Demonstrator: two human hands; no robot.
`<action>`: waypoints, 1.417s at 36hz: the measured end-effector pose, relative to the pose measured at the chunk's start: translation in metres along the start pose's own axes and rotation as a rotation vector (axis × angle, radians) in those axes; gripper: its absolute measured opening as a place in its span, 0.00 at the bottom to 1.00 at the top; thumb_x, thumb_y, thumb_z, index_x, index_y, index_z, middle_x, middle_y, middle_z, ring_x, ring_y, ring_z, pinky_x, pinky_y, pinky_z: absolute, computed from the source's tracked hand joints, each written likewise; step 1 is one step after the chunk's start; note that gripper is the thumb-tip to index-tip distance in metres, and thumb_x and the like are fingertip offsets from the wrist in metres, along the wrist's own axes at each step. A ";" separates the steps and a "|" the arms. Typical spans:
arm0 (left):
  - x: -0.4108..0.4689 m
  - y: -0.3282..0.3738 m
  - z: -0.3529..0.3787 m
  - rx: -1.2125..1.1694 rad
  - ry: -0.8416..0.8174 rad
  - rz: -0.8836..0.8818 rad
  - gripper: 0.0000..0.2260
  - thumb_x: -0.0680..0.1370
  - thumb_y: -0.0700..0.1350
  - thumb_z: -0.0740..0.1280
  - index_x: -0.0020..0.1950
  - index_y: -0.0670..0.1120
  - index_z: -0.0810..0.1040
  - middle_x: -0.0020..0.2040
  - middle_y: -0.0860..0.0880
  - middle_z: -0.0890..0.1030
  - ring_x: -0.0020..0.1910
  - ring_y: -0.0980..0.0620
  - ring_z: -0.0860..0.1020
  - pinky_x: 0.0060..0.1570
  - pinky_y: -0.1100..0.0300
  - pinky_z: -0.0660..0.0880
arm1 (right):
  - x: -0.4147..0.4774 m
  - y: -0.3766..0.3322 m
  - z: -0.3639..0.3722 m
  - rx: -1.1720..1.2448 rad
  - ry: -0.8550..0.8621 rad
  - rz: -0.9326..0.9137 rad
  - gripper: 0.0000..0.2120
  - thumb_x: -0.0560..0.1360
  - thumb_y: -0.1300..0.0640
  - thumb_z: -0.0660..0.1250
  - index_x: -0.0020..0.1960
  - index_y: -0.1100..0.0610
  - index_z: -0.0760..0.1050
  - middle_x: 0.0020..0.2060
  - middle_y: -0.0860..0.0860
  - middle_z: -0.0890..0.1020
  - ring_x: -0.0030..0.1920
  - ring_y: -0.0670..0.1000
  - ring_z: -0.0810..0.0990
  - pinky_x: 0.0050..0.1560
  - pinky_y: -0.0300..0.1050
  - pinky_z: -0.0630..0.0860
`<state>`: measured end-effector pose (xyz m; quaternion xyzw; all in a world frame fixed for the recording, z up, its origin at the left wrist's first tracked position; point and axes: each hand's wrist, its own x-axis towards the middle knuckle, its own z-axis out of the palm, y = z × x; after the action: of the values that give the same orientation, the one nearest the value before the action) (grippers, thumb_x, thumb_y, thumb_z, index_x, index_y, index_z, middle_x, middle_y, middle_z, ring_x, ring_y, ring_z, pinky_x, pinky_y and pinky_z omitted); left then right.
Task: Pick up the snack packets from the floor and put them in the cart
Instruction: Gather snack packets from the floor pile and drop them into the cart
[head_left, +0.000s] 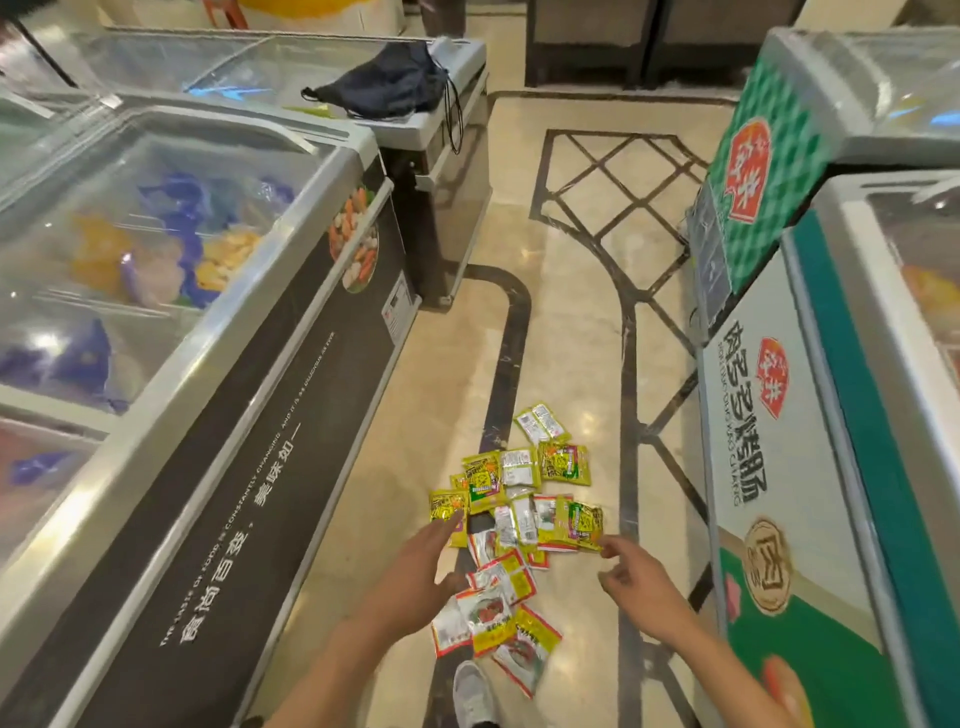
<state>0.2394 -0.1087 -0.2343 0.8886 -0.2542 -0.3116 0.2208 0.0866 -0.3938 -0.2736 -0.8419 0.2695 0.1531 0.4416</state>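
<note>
The packets (519, 525) lie in a loose heap on the floor (571, 312), at about 6 o'clock in the view, between the left freezer (208, 364) and the right freezer (810, 441). The left hand (415, 566) reaches toward the heap from 7 o'clock, fingers stretched out and spread, holding nothing; its fingertips overlap a yellow packet at the heap's 9 o'clock edge. The right hand (641, 582) comes in from 5 o'clock, fingers loosely curled and empty, forefinger by the heap's 3 o'clock edge. A shoe (472, 693) stands at 6 o'clock below the heap. A dark bag (384, 80) rests on a far freezer at 12 o'clock.
</note>
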 end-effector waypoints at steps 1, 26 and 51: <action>0.010 -0.005 -0.001 -0.019 0.008 -0.014 0.34 0.77 0.51 0.67 0.78 0.61 0.52 0.78 0.53 0.61 0.75 0.51 0.63 0.71 0.59 0.60 | 0.009 0.000 0.004 -0.019 -0.004 -0.002 0.22 0.75 0.59 0.65 0.68 0.49 0.68 0.57 0.46 0.75 0.46 0.44 0.78 0.48 0.35 0.74; 0.242 -0.133 0.225 -0.049 -0.238 -0.165 0.33 0.75 0.53 0.65 0.77 0.57 0.56 0.72 0.49 0.67 0.70 0.47 0.68 0.64 0.50 0.71 | 0.236 0.184 0.116 -0.340 -0.274 0.211 0.21 0.75 0.56 0.63 0.68 0.55 0.67 0.62 0.53 0.76 0.59 0.49 0.75 0.57 0.40 0.70; 0.520 -0.305 0.520 0.555 -0.213 0.110 0.42 0.73 0.57 0.73 0.77 0.65 0.47 0.79 0.50 0.33 0.76 0.37 0.32 0.67 0.30 0.61 | 0.510 0.471 0.290 -0.711 0.017 -0.014 0.53 0.65 0.39 0.73 0.74 0.35 0.36 0.77 0.54 0.49 0.76 0.59 0.51 0.72 0.60 0.60</action>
<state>0.3411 -0.3006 -1.0000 0.8622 -0.3991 -0.3093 -0.0417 0.2154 -0.5361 -1.0012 -0.9461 0.1970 0.2275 0.1196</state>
